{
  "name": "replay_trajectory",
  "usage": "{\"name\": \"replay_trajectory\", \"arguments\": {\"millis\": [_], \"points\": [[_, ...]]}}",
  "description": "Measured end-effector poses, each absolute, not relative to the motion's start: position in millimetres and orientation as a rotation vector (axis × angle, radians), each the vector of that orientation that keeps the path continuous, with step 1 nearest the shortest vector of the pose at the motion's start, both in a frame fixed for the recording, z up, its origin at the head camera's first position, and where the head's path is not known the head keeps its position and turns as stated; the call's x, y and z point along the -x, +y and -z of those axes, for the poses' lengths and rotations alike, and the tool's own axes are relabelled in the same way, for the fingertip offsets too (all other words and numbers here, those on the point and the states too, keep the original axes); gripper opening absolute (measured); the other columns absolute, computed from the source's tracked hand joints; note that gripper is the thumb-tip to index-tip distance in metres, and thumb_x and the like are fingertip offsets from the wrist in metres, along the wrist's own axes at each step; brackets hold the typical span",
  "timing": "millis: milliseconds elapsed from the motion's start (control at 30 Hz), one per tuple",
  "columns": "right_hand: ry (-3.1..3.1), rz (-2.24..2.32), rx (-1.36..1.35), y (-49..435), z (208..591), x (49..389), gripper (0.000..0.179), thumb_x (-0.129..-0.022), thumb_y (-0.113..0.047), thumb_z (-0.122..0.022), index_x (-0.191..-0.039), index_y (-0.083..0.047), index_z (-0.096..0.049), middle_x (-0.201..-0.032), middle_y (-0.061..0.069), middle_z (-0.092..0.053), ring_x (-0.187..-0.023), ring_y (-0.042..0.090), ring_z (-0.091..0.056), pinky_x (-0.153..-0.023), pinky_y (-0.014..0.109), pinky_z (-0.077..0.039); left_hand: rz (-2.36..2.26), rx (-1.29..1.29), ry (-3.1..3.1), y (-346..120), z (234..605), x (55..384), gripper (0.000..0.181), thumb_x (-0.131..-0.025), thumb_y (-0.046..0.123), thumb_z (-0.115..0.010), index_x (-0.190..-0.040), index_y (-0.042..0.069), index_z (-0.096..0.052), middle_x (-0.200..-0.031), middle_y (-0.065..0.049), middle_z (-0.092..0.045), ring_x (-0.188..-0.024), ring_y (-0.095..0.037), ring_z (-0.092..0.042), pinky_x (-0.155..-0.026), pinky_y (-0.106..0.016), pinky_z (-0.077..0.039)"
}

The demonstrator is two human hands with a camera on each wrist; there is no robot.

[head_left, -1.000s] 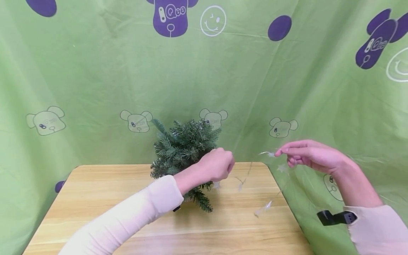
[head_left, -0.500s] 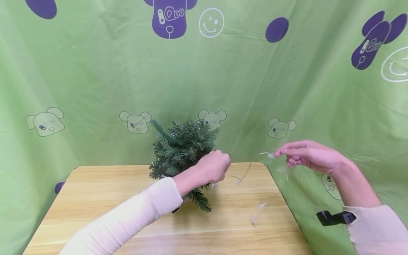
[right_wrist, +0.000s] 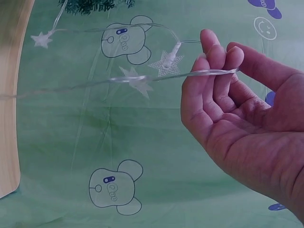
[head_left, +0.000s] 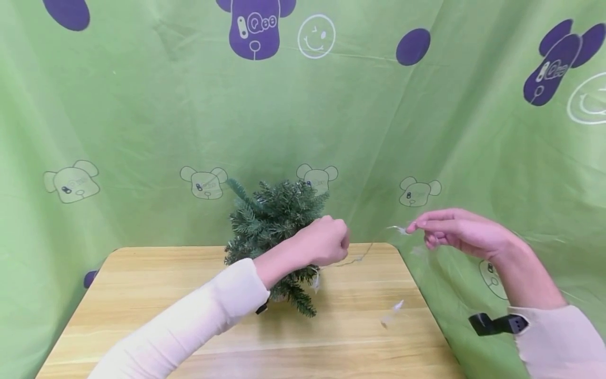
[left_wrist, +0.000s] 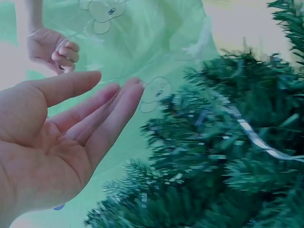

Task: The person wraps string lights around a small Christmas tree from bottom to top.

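A small artificial Christmas tree (head_left: 272, 223) stands on the wooden table, its lower right partly hidden by my left forearm. My left hand (head_left: 326, 242) is at the tree's right side. In the left wrist view, its fingers (left_wrist: 111, 128) are nearly straight and the thumb stands apart; a thin wire runs close to the fingertips. My right hand (head_left: 461, 231), right of the table, pinches the clear wire of star string lights (right_wrist: 166, 64) between thumb and fingers. Part of the string hangs in loops between hand and tree. A silvery strand (left_wrist: 256, 138) lies across the branches.
The light wooden table (head_left: 156, 295) has rounded back corners. A green cloth (head_left: 142, 105) with printed bear heads hangs behind and beside it. A black wrist device (head_left: 498, 323) sits at my right sleeve. Several clear stars (head_left: 399, 305) dangle over the table's right side.
My left hand dips slightly, then rises back beside the tree. The wire between the hands shifts, and a star now hangs lower below the left hand. My right hand stays almost still.
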State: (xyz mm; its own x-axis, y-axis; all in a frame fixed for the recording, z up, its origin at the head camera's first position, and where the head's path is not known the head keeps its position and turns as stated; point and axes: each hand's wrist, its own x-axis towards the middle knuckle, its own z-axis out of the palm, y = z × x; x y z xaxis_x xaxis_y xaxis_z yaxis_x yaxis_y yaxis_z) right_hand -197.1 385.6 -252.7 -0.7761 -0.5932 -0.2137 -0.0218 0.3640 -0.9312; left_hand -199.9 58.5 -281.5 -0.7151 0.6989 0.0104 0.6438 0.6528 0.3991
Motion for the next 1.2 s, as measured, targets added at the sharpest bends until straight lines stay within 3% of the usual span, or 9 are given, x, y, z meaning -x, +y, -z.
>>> {"name": "replay_trajectory", "arguments": {"millis": [100, 200, 433, 567, 700, 800, 967, 1200], "points": [[2.147, 1.383, 0.557, 382.1, 250.4, 196.0, 0.032, -0.108, -0.008, -0.041, -0.132, 0.001, -0.061, -0.104, 0.001, -0.069, -0.088, 0.008, -0.065, -0.086, 0.028, -0.059, -0.687, -1.093, 2.75, 66.0, 272.9, 201.3, 0.011, -0.094, 0.01, -0.065, -0.087, 0.012, -0.073, -0.081, 0.002, -0.071, -0.059, -0.006, -0.057, -0.059, -0.016, -0.05], [2.184, 1.345, 0.555, 377.0, 248.1, 194.8, 0.033, -0.108, -0.01, -0.042, -0.132, 0.002, -0.06, -0.103, 0.001, -0.068, -0.088, 0.009, -0.064, -0.088, 0.03, -0.058, -0.829, -1.022, 2.773, 76.7, 266.4, 204.3, 0.015, -0.095, 0.015, -0.068, -0.108, 0.011, -0.074, -0.097, -0.001, -0.076, -0.068, -0.007, -0.064, -0.065, -0.016, -0.053], [2.201, 1.31, 0.578, 366.4, 245.5, 194.8, 0.032, -0.108, -0.011, -0.043, -0.132, 0.002, -0.061, -0.098, 0.001, -0.065, -0.086, 0.01, -0.062, -0.089, 0.031, -0.056, -1.052, -0.934, 2.71, 110.3, 265.7, 212.2, 0.033, -0.093, 0.018, -0.074, -0.125, 0.013, -0.07, -0.108, -0.005, -0.078, -0.062, -0.003, -0.064, -0.045, -0.015, -0.049], [2.203, 1.305, 0.548, 361.2, 245.9, 193.3, 0.031, -0.107, -0.012, -0.045, -0.13, 0.0, -0.063, -0.095, 0.0, -0.065, -0.086, 0.011, -0.063, -0.09, 0.032, -0.056, -1.028, -1.01, 2.715, 124.4, 265.3, 214.0, 0.027, -0.092, 0.018, -0.074, -0.118, 0.015, -0.074, -0.108, -0.002, -0.078, -0.06, -0.001, -0.063, -0.048, -0.012, -0.049], [2.196, 1.306, 0.548, 359.4, 244.4, 191.9, 0.031, -0.107, -0.013, -0.045, -0.129, 0.0, -0.063, -0.096, 0.0, -0.066, -0.087, 0.013, -0.063, -0.09, 0.033, -0.056, -0.992, -1.074, 2.755, 126.8, 258.9, 216.5, 0.007, -0.092, 0.017, -0.074, -0.098, 0.017, -0.079, -0.092, 0.005, -0.077, -0.062, -0.002, -0.06, -0.057, -0.011, -0.049], [2.178, 1.326, 0.579, 359.5, 244.6, 193.3, 0.03, -0.107, -0.011, -0.045, -0.126, 0.002, -0.064, -0.1, 0.001, -0.068, -0.088, 0.013, -0.064, -0.089, 0.032, -0.056, -0.98, -1.118, 2.762, 121.9, 250.5, 219.3, 0.006, -0.092, 0.015, -0.074, -0.088, 0.014, -0.078, -0.08, 0.006, -0.073, -0.061, -0.004, -0.059, -0.057, -0.011, -0.05], [2.125, 1.382, 0.592, 363.5, 244.7, 195.5, 0.025, -0.106, -0.007, -0.044, -0.117, -0.002, -0.066, -0.105, 0.001, -0.07, -0.091, 0.014, -0.067, -0.089, 0.032, -0.057, -0.949, -1.122, 2.783, 111.6, 227.0, 224.4, 0.007, -0.093, 0.014, -0.072, -0.087, 0.012, -0.076, -0.077, 0.005, -0.07, -0.063, -0.006, -0.062, -0.055, -0.012, -0.051], [2.172, 1.385, 0.534, 372.6, 247.6, 194.8, 0.024, -0.106, -0.007, -0.045, -0.117, -0.006, -0.067, -0.112, 0.002, -0.071, -0.105, 0.019, -0.068, -0.098, 0.028, -0.052, -0.893, -1.105, 2.887, 99.1, 201.3, 235.6, 0.008, -0.094, 0.013, -0.07, -0.09, 0.014, -0.077, -0.089, 0.004, -0.075, -0.076, -0.009, -0.066, -0.07, -0.016, -0.055]]}}
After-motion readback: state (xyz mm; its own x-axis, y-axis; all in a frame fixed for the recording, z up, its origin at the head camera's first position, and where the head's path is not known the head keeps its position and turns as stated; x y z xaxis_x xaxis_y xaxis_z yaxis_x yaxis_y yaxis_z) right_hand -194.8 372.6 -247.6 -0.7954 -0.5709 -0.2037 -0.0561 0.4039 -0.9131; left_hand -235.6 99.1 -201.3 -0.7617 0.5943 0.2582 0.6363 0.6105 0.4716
